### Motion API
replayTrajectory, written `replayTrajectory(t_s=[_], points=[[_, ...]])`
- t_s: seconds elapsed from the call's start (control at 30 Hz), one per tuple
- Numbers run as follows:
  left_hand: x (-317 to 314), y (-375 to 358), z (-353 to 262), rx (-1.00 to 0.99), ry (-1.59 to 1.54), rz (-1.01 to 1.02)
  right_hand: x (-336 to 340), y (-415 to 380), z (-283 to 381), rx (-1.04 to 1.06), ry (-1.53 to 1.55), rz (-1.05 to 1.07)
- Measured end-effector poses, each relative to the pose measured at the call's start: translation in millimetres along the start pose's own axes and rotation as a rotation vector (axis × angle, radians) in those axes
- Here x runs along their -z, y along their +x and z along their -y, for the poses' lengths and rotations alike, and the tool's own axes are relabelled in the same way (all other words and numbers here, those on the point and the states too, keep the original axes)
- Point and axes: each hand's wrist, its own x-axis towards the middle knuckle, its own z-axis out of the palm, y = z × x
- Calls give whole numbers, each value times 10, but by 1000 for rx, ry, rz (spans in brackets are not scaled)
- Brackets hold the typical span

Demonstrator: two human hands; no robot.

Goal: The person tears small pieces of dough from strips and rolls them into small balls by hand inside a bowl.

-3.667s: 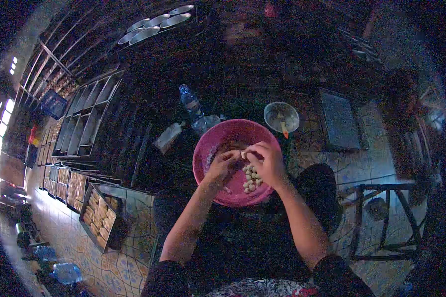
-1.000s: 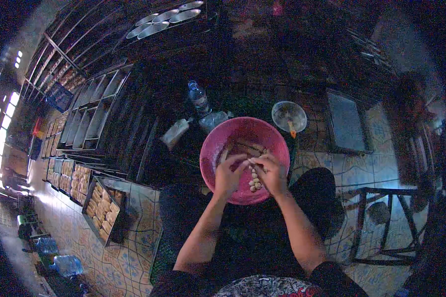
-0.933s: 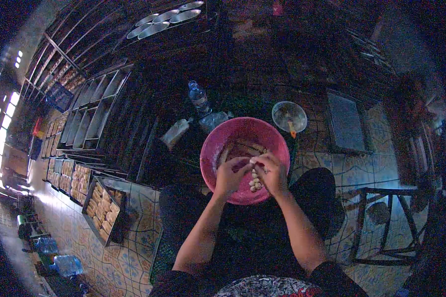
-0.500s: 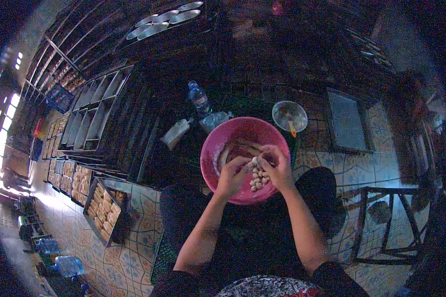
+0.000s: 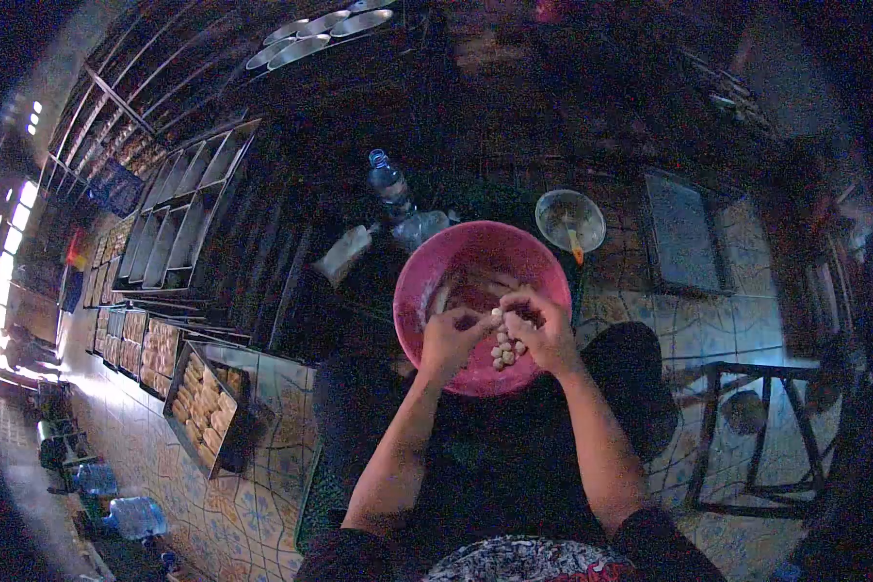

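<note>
1. Head view, arms: both forearms reach forward from dark sleeves and slant inward, so that the hands meet over the pink basin (image 5: 480, 241), which sits between the person's bent legs. The left forearm (image 5: 393, 466) and the right forearm (image 5: 603, 451) are bare.
2. Head view, left hand (image 5: 444, 346): it is above the near left part of the basin, back of the hand upward, fingers bent and pointing toward the right hand, thumb and forefinger drawn close together.
3. Head view, right hand (image 5: 547, 337): it is above the right part of the basin, turned inward, with the forefinger arched over and the fingertips aimed at the left hand's.
4. Head view, between the fingertips: a small pale ball (image 5: 497, 314) shows where the two hands nearly meet. Both hands are partly closed; I cannot tell which one has hold of the ball, or whether both do.
5. Head view, below the hands: a cluster of similar balls (image 5: 507, 352) lies in the basin, beneath and just beside the right hand's fingers.
6. Head view, around the basin: a metal bowl (image 5: 552, 221) is near its far right side, and a plastic bottle (image 5: 389, 184) stands beyond its far left side.
</note>
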Motion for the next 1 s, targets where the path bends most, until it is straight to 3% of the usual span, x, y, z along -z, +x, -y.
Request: replayTrajectory(t_s=[0.03, 0.1, 0.17, 0.23, 0.27, 0.3, 0.33, 0.37, 0.4, 0.43, 0.5, 0.63, 0.7, 0.73, 0.77, 0.8, 0.93, 1.0], points=[[-38, 22, 72, 2, -1, 1, -9, 10, -30, 57, 42, 6], [-96, 73, 140, -271, -74, -172, -24, 24, -55, 89, -13, -2], [-33, 57, 81, -191, -57, -85, -35, 21, -60, 119, -66, -14], [-84, 106, 187, -106, -41, 6, -53, 4, 14, 184, -332, -74], [-205, 225, 454, -277, 110, -173, -59, 11, 6, 176, -333, -75], [-231, 227, 428, -447, 262, -353, -57, 34, 3, 300, -448, -96], [-239, 195, 414, -442, 261, -350, -49, 56, -2, 427, -563, -116], [-243, 159, 397, -304, 109, -230, -4, 71, -75, 446, -633, -39], [-228, 117, 316, -166, -42, -110, -7, 58, -84, 444, -633, -38], [-234, 101, 308, -164, -41, -109, -14, 48, -93, 422, -656, -16], [-244, 67, 259, -86, -328, -24, -13, 36, -101, 399, -679, 6], [-214, 40, 164, -11, -303, 37, 60, 35, -154, 280, -755, -53], [-233, 96, 240, -106, -161, 82, 92, 33, -178, 219, -777, -34], [-280, 138, 376, -108, -162, 84, 75, 27, -173, 364, -876, -35], [-340, 179, 516, -61, -351, 59, 67, 27, -170, 511, -975, -34], [-367, 178, 521, -11, -541, 33, 61, 19, -160, 510, -979, -34], [-303, 171, 428, -9, -458, 68, 62, -14, -113, 468, -1040, 35], [-237, 163, 346, -43, -222, 132, 68, -11, -126, 446, -1061, 17]])
